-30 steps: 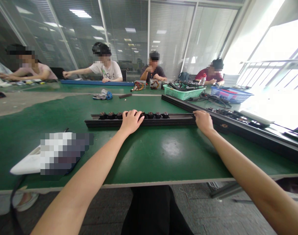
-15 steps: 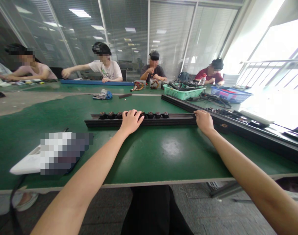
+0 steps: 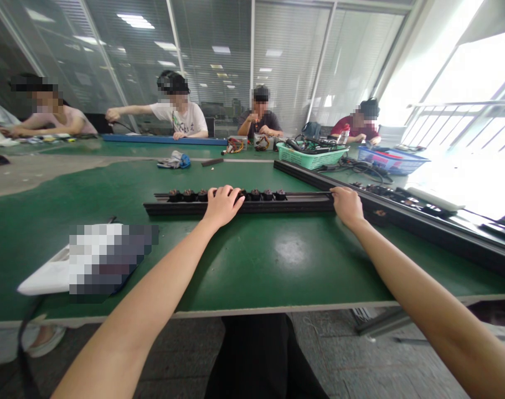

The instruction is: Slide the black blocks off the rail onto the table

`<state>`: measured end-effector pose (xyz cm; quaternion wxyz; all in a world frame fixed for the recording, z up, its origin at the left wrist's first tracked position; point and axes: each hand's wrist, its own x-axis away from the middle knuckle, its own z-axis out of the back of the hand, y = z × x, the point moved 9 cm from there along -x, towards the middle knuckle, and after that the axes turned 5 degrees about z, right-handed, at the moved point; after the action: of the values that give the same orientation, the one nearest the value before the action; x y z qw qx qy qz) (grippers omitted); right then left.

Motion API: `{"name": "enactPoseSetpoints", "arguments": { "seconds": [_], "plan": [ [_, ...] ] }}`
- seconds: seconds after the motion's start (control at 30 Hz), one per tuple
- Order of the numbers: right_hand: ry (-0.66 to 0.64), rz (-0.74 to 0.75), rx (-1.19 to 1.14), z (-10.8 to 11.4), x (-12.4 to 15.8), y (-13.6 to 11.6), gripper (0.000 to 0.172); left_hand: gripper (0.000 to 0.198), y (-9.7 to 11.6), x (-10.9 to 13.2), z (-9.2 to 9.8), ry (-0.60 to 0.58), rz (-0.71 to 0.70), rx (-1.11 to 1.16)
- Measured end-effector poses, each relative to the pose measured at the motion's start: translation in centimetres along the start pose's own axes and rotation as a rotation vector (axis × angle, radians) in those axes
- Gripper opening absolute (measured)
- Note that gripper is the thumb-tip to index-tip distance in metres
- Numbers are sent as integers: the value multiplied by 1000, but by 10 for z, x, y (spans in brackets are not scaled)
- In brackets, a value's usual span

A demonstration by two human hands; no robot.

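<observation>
A long black rail (image 3: 286, 206) lies crosswise on the green table in front of me. Along its top sits a row of small black round socket-like pieces (image 3: 267, 195), with a thin dark strip (image 3: 308, 193) running behind and past them. My left hand (image 3: 223, 205) is closed over the middle of the row, its fingers on the far side and its thumb on the right, covering some pieces. At the rail's right end, my right hand (image 3: 347, 204) pinches the end of the thin strip between thumb and fingers.
Another long black rail (image 3: 422, 227) slants along the right. Behind it stand a green basket (image 3: 310, 159) of cables and a blue basket (image 3: 396, 162). A glove (image 3: 174, 160) lies farther back. At left is a white and dark item (image 3: 49, 277), partly blurred. Several co-workers sit opposite.
My right hand has shifted very slightly to the right, still pinching the strip. My left hand stays in place over the row.
</observation>
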<state>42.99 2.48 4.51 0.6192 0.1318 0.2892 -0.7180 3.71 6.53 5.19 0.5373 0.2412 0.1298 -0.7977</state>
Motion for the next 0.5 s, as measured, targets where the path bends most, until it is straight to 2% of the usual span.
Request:
{"name": "enactPoseSetpoints", "arguments": {
  "seconds": [0.5],
  "plan": [
    [12,-6,8,0,-1,4,42,46,-1,0,-1,5,-1,-3]
  ]
}}
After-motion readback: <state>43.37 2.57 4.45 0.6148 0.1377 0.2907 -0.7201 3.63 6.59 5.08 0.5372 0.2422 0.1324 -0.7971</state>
